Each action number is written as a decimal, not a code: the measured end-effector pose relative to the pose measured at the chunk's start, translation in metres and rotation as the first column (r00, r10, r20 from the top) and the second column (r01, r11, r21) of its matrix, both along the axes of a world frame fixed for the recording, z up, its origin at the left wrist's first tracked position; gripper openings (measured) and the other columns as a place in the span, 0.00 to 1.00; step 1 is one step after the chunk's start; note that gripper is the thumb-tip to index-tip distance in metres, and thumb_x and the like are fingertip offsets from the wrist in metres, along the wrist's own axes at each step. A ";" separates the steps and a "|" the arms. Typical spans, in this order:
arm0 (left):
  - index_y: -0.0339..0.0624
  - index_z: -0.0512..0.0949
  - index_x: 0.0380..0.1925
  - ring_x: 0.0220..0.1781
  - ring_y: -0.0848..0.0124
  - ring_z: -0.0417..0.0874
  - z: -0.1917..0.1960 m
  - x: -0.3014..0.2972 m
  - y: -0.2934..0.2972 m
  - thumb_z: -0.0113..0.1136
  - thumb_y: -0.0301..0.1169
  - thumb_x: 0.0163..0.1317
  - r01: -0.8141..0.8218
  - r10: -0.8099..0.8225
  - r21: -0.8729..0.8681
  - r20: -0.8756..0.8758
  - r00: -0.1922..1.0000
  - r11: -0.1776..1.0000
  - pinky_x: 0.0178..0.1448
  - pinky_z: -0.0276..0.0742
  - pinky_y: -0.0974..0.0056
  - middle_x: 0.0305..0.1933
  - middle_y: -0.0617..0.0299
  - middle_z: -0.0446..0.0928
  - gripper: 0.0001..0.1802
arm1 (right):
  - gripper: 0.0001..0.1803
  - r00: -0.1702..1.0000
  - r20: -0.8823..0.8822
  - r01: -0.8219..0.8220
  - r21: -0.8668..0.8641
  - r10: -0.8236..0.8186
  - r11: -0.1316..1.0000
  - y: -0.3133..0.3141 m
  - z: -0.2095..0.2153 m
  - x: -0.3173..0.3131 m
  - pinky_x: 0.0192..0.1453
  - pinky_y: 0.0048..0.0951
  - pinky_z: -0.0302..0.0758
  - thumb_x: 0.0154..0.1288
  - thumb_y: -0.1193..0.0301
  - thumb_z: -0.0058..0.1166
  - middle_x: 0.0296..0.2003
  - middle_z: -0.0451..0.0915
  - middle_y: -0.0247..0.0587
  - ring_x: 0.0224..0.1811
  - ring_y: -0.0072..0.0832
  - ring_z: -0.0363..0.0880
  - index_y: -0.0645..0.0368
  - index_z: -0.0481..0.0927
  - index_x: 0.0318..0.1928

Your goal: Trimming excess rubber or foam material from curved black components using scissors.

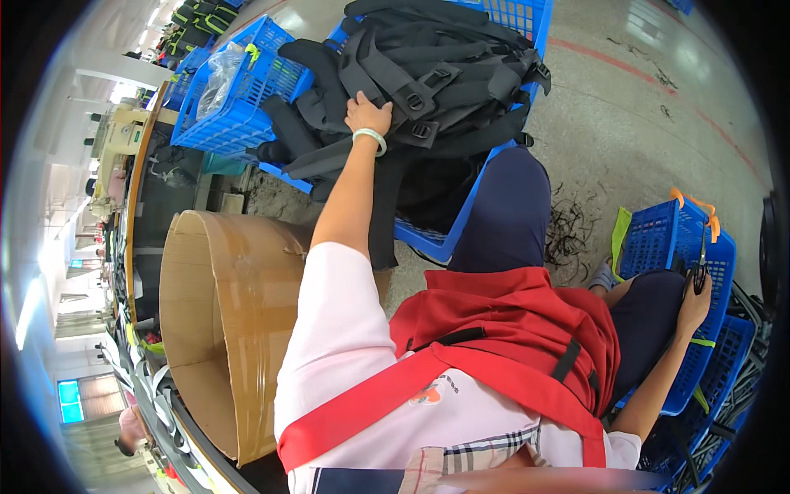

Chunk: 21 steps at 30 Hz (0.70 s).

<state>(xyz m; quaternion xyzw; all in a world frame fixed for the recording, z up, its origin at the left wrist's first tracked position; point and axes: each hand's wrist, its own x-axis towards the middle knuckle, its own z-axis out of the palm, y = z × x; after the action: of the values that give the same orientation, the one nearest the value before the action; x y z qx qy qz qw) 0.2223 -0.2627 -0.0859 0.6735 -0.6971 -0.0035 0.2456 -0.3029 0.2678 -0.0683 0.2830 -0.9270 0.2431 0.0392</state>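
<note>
My left hand (368,115), with a pale bangle at the wrist, reaches forward onto a heap of black padded straps (461,86) with buckles. Its fingers are curled on one black strap (359,81), partly hiding the grip. The heap overfills a large blue plastic crate (424,239). Out to the right, my right hand (695,306) holds a pair of scissors (700,267) by the black handles, blades pointing forward. That hand is beside a smaller blue basket (650,239) with orange and yellow-green strips on its rim.
An open cardboard box (259,329) stands at my left by a long worktable with sewing machines (123,132). Another blue crate (247,90) holds clear plastic. Black scraps (569,226) litter the floor. More blue baskets (716,370) with dark strips sit at right.
</note>
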 end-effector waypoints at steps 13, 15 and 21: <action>0.17 0.65 0.54 0.58 0.47 0.74 0.059 0.043 0.057 0.44 0.13 0.47 0.605 0.334 -0.056 -0.792 -0.511 0.794 0.62 0.76 0.51 0.57 0.38 0.70 0.29 | 0.21 0.999 -0.029 0.044 0.023 -0.043 0.999 0.008 0.007 0.005 0.55 0.31 0.73 0.68 0.66 0.54 0.49 0.81 0.48 0.54 0.36 0.80 0.63 0.74 0.57; 0.28 0.68 0.58 0.57 0.56 0.77 0.066 -0.003 0.109 0.52 0.13 0.54 0.651 0.283 -0.058 -0.869 -0.406 0.757 0.62 0.76 0.51 0.56 0.46 0.75 0.27 | 0.18 1.000 -0.006 -0.021 -0.189 0.020 0.982 0.026 -0.009 -0.011 0.53 0.29 0.74 0.67 0.69 0.56 0.47 0.82 0.45 0.51 0.32 0.81 0.63 0.75 0.54; 0.40 0.79 0.42 0.48 0.67 0.83 0.064 -0.110 0.217 0.57 0.15 0.59 0.852 0.326 -0.118 -0.890 -0.319 0.511 0.59 0.77 0.62 0.45 0.59 0.82 0.13 | 0.04 0.592 0.594 -0.032 -0.659 0.545 0.752 -0.086 0.049 0.132 0.29 0.18 0.66 0.66 0.73 0.55 0.28 0.72 0.29 0.27 0.15 0.70 0.58 0.74 0.36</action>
<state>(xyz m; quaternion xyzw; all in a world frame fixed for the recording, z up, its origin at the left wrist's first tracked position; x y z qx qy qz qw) 0.1121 -0.0459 -0.0216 0.1741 -0.3198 -0.8559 0.3673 -0.1704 0.1817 -0.0195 0.2830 -0.6693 0.6135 -0.3092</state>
